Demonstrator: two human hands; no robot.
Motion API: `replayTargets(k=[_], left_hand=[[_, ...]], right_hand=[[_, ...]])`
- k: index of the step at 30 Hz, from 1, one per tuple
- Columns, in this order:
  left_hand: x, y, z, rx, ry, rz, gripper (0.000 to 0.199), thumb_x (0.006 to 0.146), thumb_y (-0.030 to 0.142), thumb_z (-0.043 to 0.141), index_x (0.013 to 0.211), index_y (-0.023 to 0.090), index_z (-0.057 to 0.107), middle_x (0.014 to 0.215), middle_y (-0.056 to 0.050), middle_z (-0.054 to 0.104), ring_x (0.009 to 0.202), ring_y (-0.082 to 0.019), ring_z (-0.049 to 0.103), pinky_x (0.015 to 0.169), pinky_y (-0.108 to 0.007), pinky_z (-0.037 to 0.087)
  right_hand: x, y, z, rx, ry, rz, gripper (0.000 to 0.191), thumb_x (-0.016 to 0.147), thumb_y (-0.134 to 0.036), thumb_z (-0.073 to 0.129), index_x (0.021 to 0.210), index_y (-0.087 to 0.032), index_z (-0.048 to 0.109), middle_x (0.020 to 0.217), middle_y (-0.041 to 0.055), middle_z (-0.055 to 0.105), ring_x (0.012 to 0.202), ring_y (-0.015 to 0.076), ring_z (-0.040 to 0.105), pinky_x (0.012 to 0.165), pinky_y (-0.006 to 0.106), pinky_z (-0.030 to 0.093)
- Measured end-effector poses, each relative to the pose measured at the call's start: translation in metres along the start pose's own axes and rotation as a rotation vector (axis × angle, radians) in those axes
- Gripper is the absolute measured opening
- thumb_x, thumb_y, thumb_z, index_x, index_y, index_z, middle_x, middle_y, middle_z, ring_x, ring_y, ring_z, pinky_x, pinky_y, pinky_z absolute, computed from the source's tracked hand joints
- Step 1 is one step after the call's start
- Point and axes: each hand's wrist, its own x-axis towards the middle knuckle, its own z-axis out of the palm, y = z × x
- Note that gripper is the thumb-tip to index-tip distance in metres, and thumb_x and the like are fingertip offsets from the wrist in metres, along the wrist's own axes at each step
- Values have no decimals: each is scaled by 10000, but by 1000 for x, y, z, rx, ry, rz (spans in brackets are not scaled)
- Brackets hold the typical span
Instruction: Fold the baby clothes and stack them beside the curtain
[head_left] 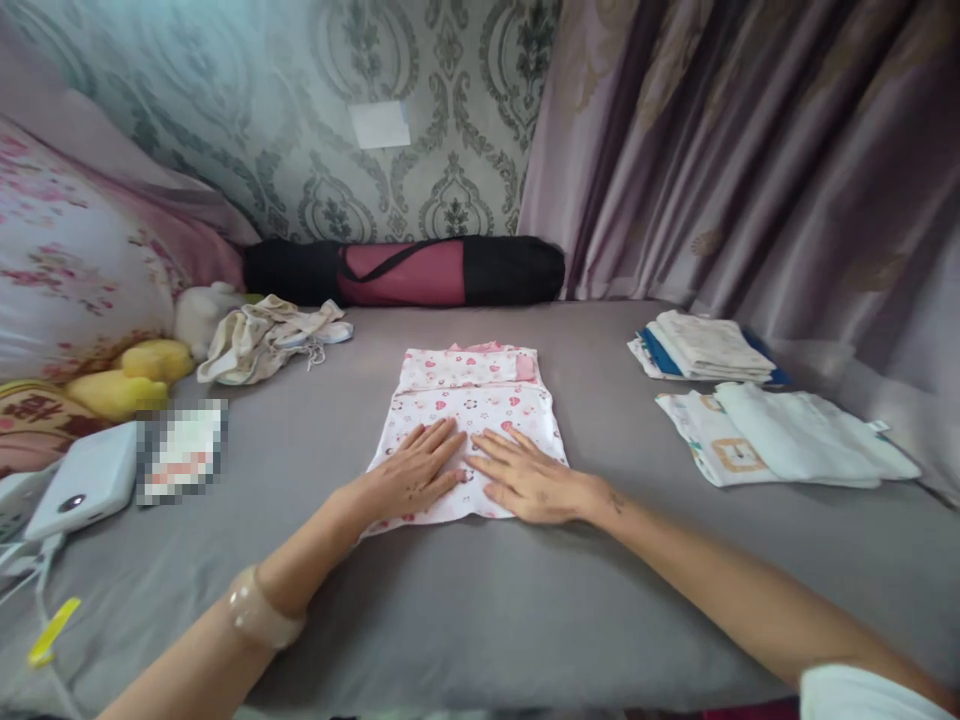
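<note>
A white baby garment [450, 410] with pink hearts and small prints lies flat on the grey sheet in front of me. Its far part is folded over, and pink trim shows at the far edge and the right corner. My left hand [420, 470] rests palm down on its near left part, fingers stretched out. Beside it, my right hand [529, 475] lies flat on the near right part with its fingers apart. The fingertips of both hands point towards the garment's middle, with a small gap between them. Nothing is gripped in either hand.
Folded cloths [712, 350] are stacked at the right, with another folded white cloth [810, 435] nearer. Crumpled clothes [262, 340] lie at the back left, near yellow plush toys [120, 385]. A white power bank [86, 480] with cables sits left. A black-and-pink roll bag [405, 272] lines the wall.
</note>
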Motion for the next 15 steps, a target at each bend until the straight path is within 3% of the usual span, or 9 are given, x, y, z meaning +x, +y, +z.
replayTargets(k=[4, 11, 15], left_hand=[[-30, 12, -4, 14, -11, 30, 588, 1004, 488, 340, 1538, 266, 236, 1602, -74, 215, 1475, -247, 206, 1201, -461, 216], [-83, 12, 1, 92, 130, 14, 649, 961, 457, 478, 1537, 332, 206, 1557, -27, 324, 1418, -231, 351, 1126, -388, 384], [-103, 7, 0, 98, 212, 5, 574, 931, 442, 538, 1477, 358, 382, 1483, -11, 458, 1324, -228, 492, 1067, -339, 458]], right_hand=[[-29, -25, 8, 50, 24, -45, 596, 1010, -448, 346, 1546, -204, 257, 1611, 103, 182, 1492, 240, 95, 1216, 488, 40], [-85, -52, 5, 207, 34, -36, 571, 997, -436, 423, 1529, -264, 306, 1607, 65, 204, 1492, 236, 84, 1226, 469, 82], [-110, -57, -6, 292, -1, -10, 506, 955, -409, 537, 1446, -306, 463, 1545, 37, 367, 1456, 241, 252, 1221, 466, 150]])
